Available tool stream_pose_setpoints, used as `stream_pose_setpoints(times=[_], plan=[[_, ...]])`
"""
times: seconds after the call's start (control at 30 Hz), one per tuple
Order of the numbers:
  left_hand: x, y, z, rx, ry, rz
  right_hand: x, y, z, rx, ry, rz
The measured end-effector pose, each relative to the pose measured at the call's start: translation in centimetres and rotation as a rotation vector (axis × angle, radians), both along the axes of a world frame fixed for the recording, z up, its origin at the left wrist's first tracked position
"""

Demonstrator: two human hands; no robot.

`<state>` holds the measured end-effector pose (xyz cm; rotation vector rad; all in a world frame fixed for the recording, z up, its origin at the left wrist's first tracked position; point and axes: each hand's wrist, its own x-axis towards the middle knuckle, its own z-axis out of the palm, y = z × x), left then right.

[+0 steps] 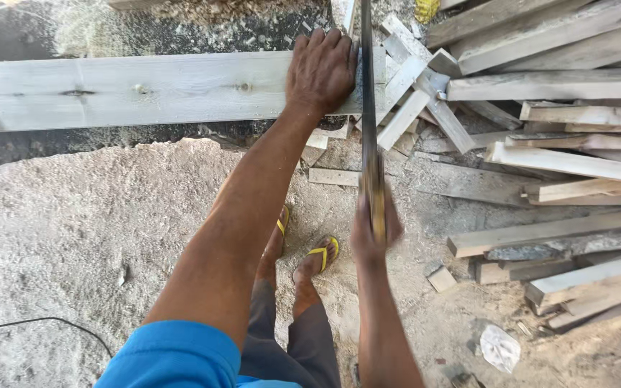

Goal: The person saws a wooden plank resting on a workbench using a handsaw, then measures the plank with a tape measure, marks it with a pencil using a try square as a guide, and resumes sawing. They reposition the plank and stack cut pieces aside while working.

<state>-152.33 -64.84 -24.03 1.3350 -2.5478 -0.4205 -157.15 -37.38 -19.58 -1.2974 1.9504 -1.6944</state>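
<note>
While your left hand (pixel 321 68) presses flat on the plank (pixel 131 90) at 12 o'clock, your right hand (pixel 371 233) grips the handsaw (pixel 368 108) beside it.

The plank (pixel 131 90) runs off the left edge, and the saw (pixel 368 108) blurs, its handle hidden.
</note>
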Motion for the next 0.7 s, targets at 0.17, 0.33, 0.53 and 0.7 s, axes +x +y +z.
stream_pose_setpoints(times=[0.17, 0.33, 0.53, 0.7], plan=[[-0.1, -0.2, -0.7, 0.080, -0.047, -0.005, -1.9, -5.3, -0.4, 0.038, -0.104, -0.002], [0.0, -0.7, -0.7, 0.198, 0.001, -0.008, 0.0, 5.1, 6.2, 0.043, 0.026, -0.071], [7.8, 5.5, 2.0, -0.197, 0.301, 0.081, 2.9, 14.4, 14.7, 0.134, -0.067, 0.037], [22.0, 14.2, 6.3, 0.053, 0.103, 0.299, 4.4, 13.2, 19.3, 0.202, 0.060, 0.198]])
